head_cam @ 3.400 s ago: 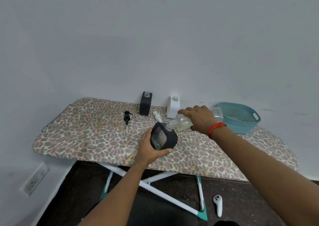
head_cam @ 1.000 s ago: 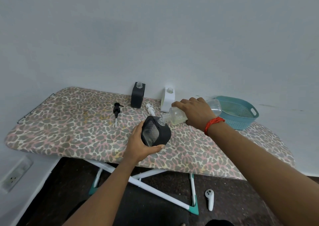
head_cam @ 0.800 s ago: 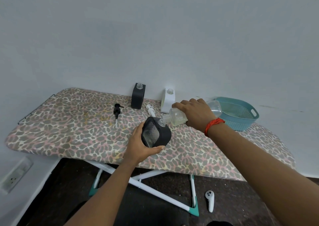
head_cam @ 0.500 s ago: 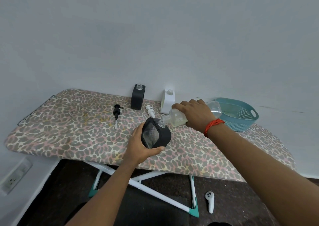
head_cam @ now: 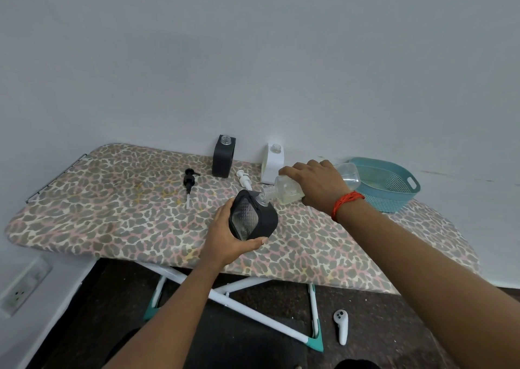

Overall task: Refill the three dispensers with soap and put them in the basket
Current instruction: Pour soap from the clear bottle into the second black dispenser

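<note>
The left hand grips a black-sleeved dispenser, thumb curled under its lower edge. It holds the dispenser tilted just above the near half of the board, with the clear textured face turned toward the camera. The right hand is wrapped over the top of a clear soap bottle. The bottle lies almost level, its base toward the basket and its ribbed neck slanting down to the left. The bottle's mouth meets the open neck at the upper corner of the held dispenser, between the 2 hands. Pale yellowish liquid pools along the bottle's lower side; whether any is running out cannot be told.

All of this sits over a leopard-print ironing board standing against a white wall. At the board's far right end rests a teal perforated basket, just beyond the bottle's base. Along the wall, 2 more dispensers stand upright with open necks: a black dispenser and a white dispenser, the white one just behind the right hand's fingertips. A black pump lies on the cover left of the black dispenser, and a white pump lies between the 2 upright dispensers. A white handheld controller lies on the dark floor under the board. A red thread bracelet circles the right wrist.
</note>
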